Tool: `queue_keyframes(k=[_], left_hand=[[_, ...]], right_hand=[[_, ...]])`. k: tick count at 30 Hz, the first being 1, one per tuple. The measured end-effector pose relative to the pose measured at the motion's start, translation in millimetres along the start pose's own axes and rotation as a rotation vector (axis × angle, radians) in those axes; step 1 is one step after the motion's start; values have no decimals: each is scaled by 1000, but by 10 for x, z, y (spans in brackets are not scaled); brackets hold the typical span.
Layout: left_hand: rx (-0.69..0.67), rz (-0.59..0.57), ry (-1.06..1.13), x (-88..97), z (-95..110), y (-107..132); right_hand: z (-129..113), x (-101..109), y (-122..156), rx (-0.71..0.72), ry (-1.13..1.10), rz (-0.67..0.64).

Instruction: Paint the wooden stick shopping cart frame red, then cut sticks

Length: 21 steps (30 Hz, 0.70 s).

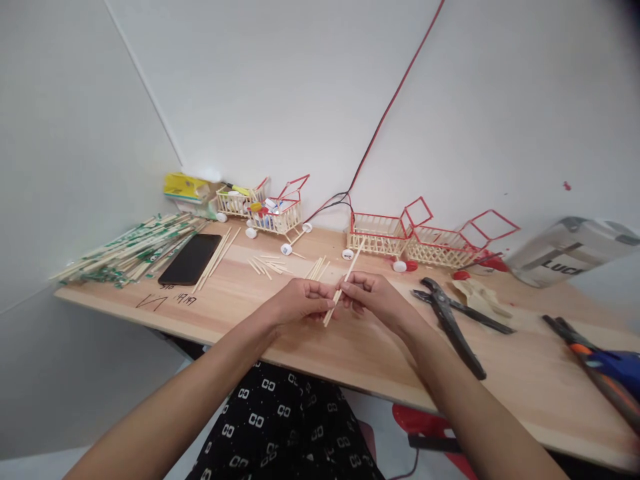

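Both hands meet over the middle of the wooden table (280,347). My left hand (299,301) and my right hand (371,296) pinch the same thin wooden stick (350,267), which slants from low between the hands up toward the far right. More loose sticks (317,268) lie on the table just beyond my fingers, and shorter cut pieces (264,265) lie to their left.
Small stick-built carts stand along the wall: one pair (273,212) at back left, another red-framed pair (425,241) at back right. Black pliers (450,321), a black phone (191,259), a pile of wrapped chopsticks (130,252), a blue glue gun (613,367) and a grey box (570,250) surround the work spot.
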State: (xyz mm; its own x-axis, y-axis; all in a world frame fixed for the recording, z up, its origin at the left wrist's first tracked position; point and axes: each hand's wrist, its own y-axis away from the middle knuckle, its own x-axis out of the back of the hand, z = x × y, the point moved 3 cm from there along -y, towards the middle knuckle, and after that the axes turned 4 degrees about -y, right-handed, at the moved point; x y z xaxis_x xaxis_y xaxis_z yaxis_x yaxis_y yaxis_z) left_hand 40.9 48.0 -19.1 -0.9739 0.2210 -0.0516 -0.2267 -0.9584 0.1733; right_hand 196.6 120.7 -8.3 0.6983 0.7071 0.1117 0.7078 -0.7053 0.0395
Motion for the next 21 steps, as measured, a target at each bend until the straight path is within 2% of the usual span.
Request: queue_keyframes(k=[10, 14, 17, 19, 21], left_hand=[[62, -28, -15, -24, 68, 84], [91, -18, -1, -14, 73, 106], [93, -4, 40, 23, 48, 112], [91, 4, 67, 49, 37, 115], [98, 2, 78, 64, 37, 120]], right_hand=[[-24, 109, 3, 46, 58, 27], [-36, 163, 21, 55, 196, 38], [-117, 212, 58, 223, 402, 186], [-197, 226, 94, 423, 562, 309], [-253, 203, 120, 621, 727, 333]])
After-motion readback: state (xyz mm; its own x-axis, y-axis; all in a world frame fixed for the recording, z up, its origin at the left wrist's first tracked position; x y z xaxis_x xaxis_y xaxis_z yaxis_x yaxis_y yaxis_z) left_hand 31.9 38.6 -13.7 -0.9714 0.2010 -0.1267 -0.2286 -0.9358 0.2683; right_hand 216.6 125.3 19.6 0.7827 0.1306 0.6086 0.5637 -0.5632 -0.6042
